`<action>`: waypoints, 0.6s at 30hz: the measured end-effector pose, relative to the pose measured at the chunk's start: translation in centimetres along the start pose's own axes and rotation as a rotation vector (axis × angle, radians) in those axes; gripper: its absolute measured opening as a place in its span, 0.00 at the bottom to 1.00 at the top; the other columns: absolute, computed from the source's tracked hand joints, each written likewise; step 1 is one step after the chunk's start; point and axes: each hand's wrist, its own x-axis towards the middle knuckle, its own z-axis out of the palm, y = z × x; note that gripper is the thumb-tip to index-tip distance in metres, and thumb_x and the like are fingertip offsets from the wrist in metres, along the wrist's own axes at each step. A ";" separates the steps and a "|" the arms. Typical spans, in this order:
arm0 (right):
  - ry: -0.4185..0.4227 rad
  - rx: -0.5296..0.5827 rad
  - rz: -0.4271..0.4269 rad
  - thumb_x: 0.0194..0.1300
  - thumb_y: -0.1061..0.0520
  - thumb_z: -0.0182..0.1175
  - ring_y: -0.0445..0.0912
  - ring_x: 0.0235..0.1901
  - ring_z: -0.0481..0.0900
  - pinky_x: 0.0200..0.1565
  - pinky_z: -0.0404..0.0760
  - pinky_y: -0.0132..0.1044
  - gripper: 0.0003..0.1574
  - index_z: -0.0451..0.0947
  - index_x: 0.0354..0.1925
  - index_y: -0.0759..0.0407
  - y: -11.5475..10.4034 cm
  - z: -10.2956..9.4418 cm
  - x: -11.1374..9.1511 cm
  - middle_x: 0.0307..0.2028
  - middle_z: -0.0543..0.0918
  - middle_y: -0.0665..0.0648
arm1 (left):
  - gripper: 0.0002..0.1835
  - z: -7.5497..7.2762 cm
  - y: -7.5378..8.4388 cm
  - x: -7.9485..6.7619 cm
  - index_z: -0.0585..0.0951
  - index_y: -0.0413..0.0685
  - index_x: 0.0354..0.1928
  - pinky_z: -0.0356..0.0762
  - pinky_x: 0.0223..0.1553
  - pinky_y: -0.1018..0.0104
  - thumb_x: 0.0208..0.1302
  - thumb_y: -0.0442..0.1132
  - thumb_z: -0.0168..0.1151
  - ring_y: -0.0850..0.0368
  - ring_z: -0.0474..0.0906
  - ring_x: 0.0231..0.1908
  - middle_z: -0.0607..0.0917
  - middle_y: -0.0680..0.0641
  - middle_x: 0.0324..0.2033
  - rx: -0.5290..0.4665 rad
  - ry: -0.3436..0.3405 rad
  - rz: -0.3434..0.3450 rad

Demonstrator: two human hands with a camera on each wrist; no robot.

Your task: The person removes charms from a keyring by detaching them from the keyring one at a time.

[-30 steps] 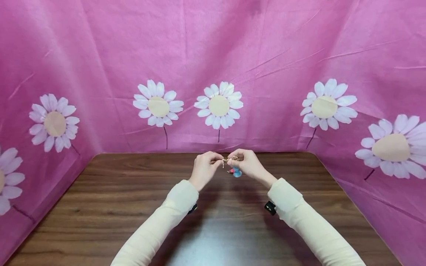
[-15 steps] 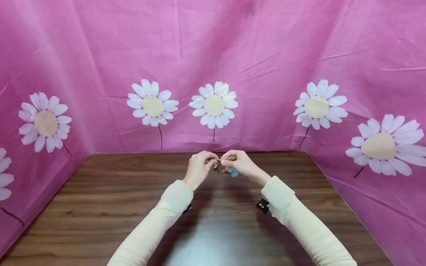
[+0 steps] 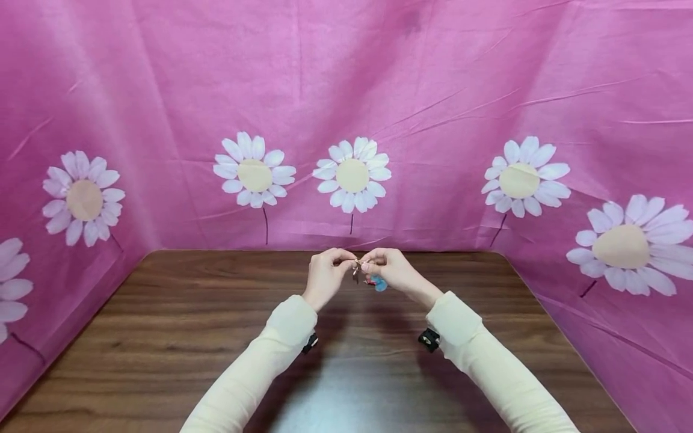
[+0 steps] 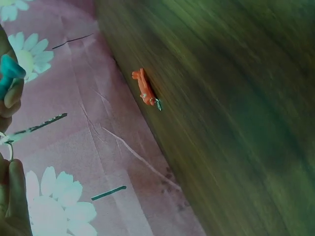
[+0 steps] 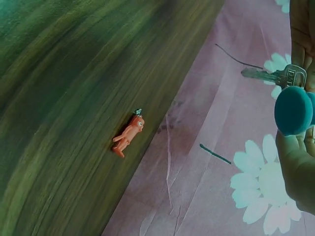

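Observation:
Above the far part of the table, my left hand [image 3: 323, 278] and right hand [image 3: 402, 275] meet, pinching a metal key ring [image 4: 12, 151] between thumbs and fingers. A silver key [image 5: 263, 75] hangs from it near the left hand. Below the right fingers dangles a turquoise charm [image 5: 294, 110], rounded in the right wrist view. An orange animal figurine [image 4: 144, 88] with a small metal piece at its head lies on the table near the far edge, apart from both hands. Fingers hide part of the ring.
A brown wood-grain table [image 3: 162, 337] spans the space under the arms. Pink cloth [image 3: 444, 72] printed with white daisies surrounds its back and sides. Each wrist carries a small black camera mount [image 3: 429, 340].
The hands stay together with small finger shifts at the ring. The key swings a little, and the right hand's ring is now less visible. The head view shifts slightly.

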 end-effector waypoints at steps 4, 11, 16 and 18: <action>-0.008 0.031 -0.006 0.63 0.64 0.55 0.42 0.22 0.76 0.23 0.76 0.31 0.11 0.73 0.42 0.71 0.0 0.1 0.2 0.26 0.81 0.60 | 0.03 0.1 0.0 0.1 0.85 0.44 0.29 0.74 0.29 0.72 0.51 0.35 0.67 0.63 0.79 0.26 0.86 0.48 0.26 -0.119 0.002 -0.104; 0.029 0.107 -0.008 0.62 0.62 0.56 0.38 0.19 0.73 0.20 0.74 0.28 0.13 0.72 0.43 0.71 0.2 0.6 0.3 0.23 0.80 0.53 | 0.04 0.3 0.1 0.3 0.84 0.39 0.31 0.74 0.29 0.74 0.51 0.31 0.66 0.67 0.76 0.25 0.86 0.43 0.27 -0.296 0.015 -0.280; 0.037 0.150 -0.016 0.62 0.63 0.55 0.37 0.18 0.73 0.20 0.73 0.28 0.13 0.71 0.43 0.71 0.2 1.0 0.2 0.21 0.79 0.48 | 0.07 0.3 0.4 0.2 0.82 0.32 0.34 0.78 0.34 0.70 0.53 0.29 0.64 0.67 0.77 0.25 0.85 0.43 0.27 -0.480 0.023 -0.442; 0.046 0.157 -0.037 0.62 0.63 0.55 0.37 0.19 0.73 0.20 0.74 0.28 0.12 0.71 0.42 0.72 0.3 1.0 0.2 0.21 0.79 0.48 | 0.08 0.4 0.5 0.2 0.81 0.31 0.36 0.79 0.36 0.68 0.54 0.29 0.63 0.67 0.78 0.25 0.84 0.47 0.25 -0.558 0.029 -0.499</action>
